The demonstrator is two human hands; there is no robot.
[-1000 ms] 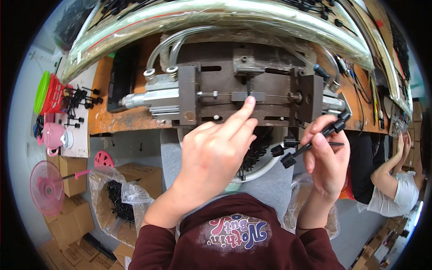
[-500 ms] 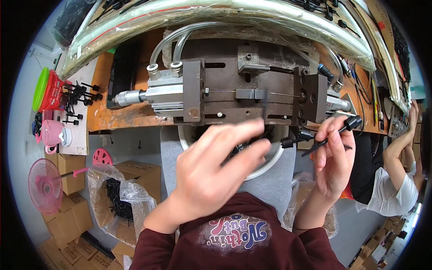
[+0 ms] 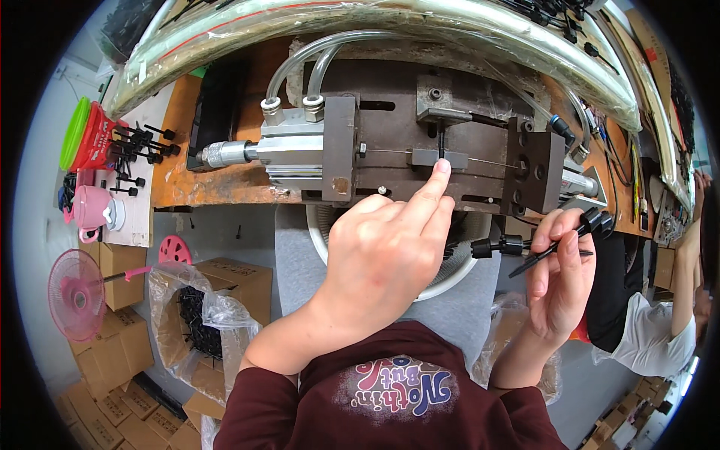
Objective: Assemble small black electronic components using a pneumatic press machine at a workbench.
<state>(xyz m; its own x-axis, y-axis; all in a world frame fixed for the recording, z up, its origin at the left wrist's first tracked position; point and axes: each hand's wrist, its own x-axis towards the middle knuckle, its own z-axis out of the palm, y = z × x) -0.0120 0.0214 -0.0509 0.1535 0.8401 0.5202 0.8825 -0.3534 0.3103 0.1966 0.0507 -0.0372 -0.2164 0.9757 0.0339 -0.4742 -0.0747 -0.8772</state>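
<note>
My left hand reaches over the bench fixture with its index finger stretched out. That fingertip touches the near end of a thin black rod, which lies across a small grey block on the fixture. The other fingers are bent, and the thumb is hidden beneath the hand. Off to the right, my right hand is closed around several black rods with thick knobbed ends; their tips stick out between the fingers. A thin wire runs sideways through the fixture at the block.
Air cylinders with clear hoses flank the fixture. A white-rimmed basket sits in my lap below it. Black knobbed parts lie on the left shelf beside a pink cup. A bagged box and pink fan stand left; another person works right.
My left hand has moved up to the fixture, and its index fingertip now touches the black rod on the block. The right hand keeps its rods. The whole view has shifted slightly.
</note>
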